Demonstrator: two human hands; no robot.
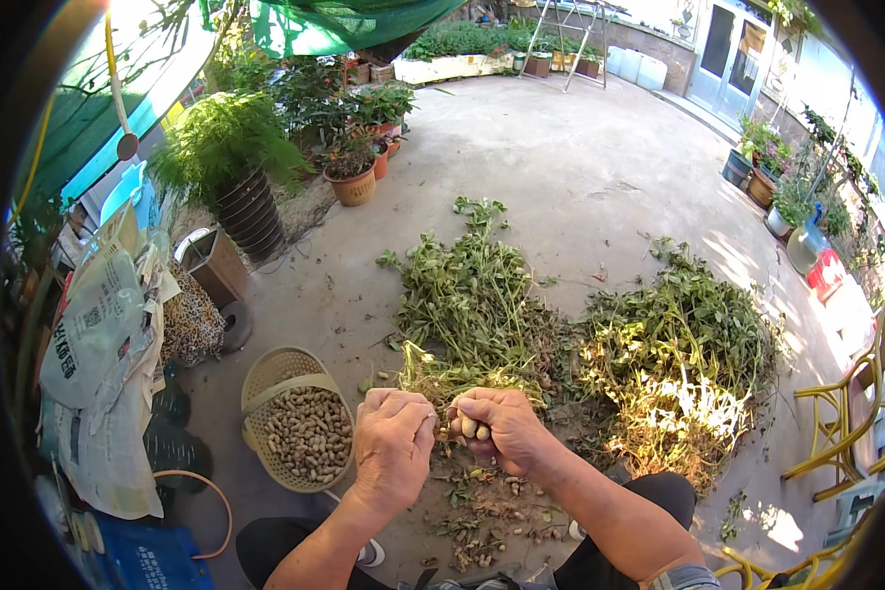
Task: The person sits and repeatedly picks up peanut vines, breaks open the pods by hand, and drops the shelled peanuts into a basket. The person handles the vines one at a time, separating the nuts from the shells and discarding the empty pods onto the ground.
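Unshelled peanuts (474,426) show between the curled fingers of my right hand (503,428), which is closed on them. Close beside it on the left, my left hand (394,446) has its thumb and fingers pinched together; whether something is between them cannot be told. Behind both hands lies a heap of pulled peanut plants (464,302), leaves away from me and pale stems towards me. A second heap of peanut plants (678,332) lies to the right. Left of my left hand stands a beige plastic basket (259,426) with a handle, partly filled with unshelled peanuts (308,431).
Soil, leaf scraps and loose peanuts (487,531) lie on the concrete between my feet. Newspapers and bags (110,369) are piled at the left near a potted fern (225,147). A yellow-framed chair (844,420) stands at the right, and a stepladder (571,44) stands far back.
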